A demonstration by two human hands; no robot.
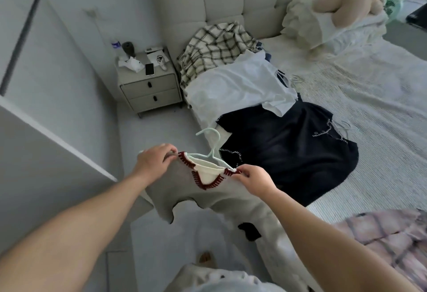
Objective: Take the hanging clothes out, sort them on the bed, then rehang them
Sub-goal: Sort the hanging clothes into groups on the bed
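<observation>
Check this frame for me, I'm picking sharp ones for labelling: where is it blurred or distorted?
Head view: the wide lens bows the wardrobe door and stretches the forearms; the pink plaid garment at the lower right is smeared; both hands, left hand and right hand, and the cream garment's dark red trim stay fairly sharp; lighting is soft, without glare.

Both hands, left hand (pixel 154 161) and right hand (pixel 253 181), pinch the shoulders of a cream top (pixel 208 190) on a pale hanger (pixel 209 144) near the bed (pixel 369 111).
</observation>
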